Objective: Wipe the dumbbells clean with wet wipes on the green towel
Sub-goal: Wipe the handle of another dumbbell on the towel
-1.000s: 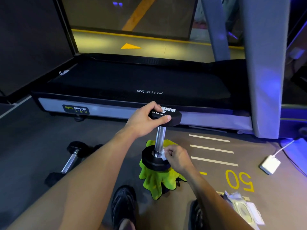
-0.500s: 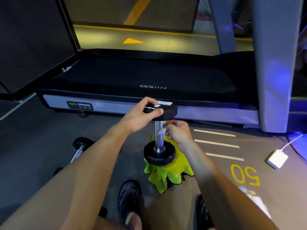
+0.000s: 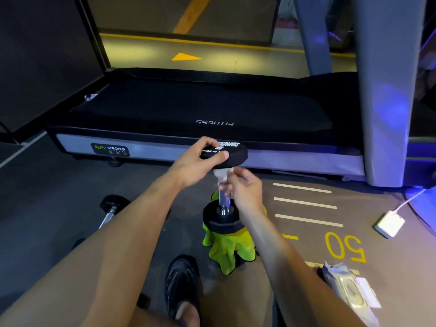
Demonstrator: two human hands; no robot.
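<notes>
A black dumbbell [image 3: 223, 218] stands upright on its lower head on the crumpled green towel [image 3: 227, 250]. My left hand [image 3: 195, 161] grips its upper head from the left, thumb across the printed face. My right hand [image 3: 244, 188] pinches a white wet wipe [image 3: 220, 174] against the top of the chrome handle, just under the upper head. A second dumbbell [image 3: 111, 211] lies on the floor to the left, partly hidden by my left forearm.
A treadmill [image 3: 200, 119] runs across the floor behind the dumbbell, with a grey upright post [image 3: 387, 90] at right. A wet wipe pack [image 3: 349, 286] lies at lower right, a white charger [image 3: 389, 224] beyond it. My black shoe [image 3: 181, 282] is below the towel.
My right hand has slid the wipe up the chrome handle, from the lower head to just under the upper head. The left hand keeps its hold on the top.
</notes>
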